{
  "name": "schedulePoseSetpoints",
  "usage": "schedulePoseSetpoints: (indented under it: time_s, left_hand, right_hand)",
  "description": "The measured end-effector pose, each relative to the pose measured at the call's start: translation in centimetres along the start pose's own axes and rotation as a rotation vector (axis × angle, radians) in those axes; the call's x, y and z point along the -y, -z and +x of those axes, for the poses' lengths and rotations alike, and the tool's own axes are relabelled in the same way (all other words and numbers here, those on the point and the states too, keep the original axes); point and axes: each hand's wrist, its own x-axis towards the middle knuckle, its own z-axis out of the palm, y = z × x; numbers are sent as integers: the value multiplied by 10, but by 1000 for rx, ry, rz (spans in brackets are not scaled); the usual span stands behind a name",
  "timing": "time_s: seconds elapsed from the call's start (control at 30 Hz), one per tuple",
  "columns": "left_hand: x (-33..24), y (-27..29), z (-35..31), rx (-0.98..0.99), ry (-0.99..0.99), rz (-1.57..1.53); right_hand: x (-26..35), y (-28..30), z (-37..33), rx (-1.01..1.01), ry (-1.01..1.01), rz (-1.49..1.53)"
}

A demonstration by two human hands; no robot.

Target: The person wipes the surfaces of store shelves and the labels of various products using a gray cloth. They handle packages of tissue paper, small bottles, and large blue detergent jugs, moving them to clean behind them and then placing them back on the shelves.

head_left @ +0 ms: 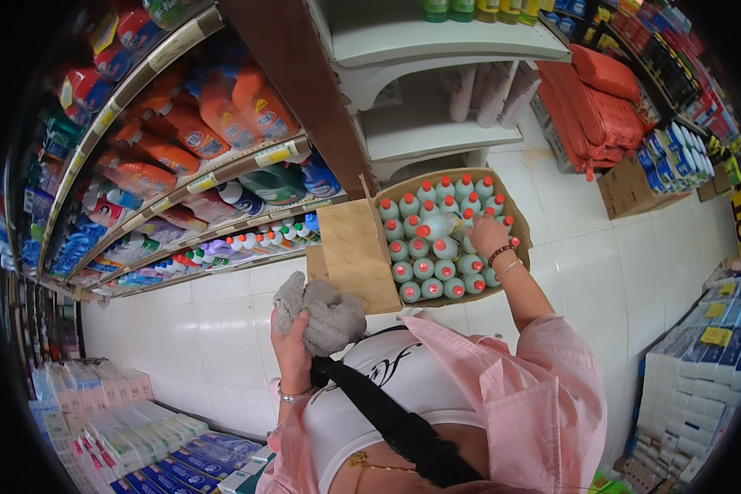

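Observation:
My left hand (291,344) is closed around a bunched grey cloth (325,313), held up in front of my body. My right hand (487,237) reaches into an open cardboard carton (519,276) packed with upright pale-green bottles (424,270) with red caps. One bottle (440,225) lies tilted across the tops of the others, its cap toward the left. The fingers of my right hand close on this bottle's right end; the fingertips are partly hidden. A carton flap (352,253) is folded out to the left.
White shelves (436,132) stand just beyond the carton. On the left, a shelf rack (214,173) holds orange and other coloured bottles. Packaged paper goods (140,436) lie at the lower left, with more stacks (692,370) at right. Red bundles (593,107) sit at the far right.

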Motion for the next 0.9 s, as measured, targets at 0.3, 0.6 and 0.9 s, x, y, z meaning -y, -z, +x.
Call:
schedulePoseSetpoints:
  time_s: [0.3, 0.6, 0.9]
  left_hand:
    - [-12, -37, 5, 97, -28, -24]
    - [-9, -44, -11, 82, -16, -3]
    - [-10, 15, -20, 231, -168, 390]
  right_hand:
    - [155, 72, -53, 157, 962, 872]
    - [210, 49, -101, 412, 943, 1046]
    - [208, 27, -124, 264, 531, 1083]
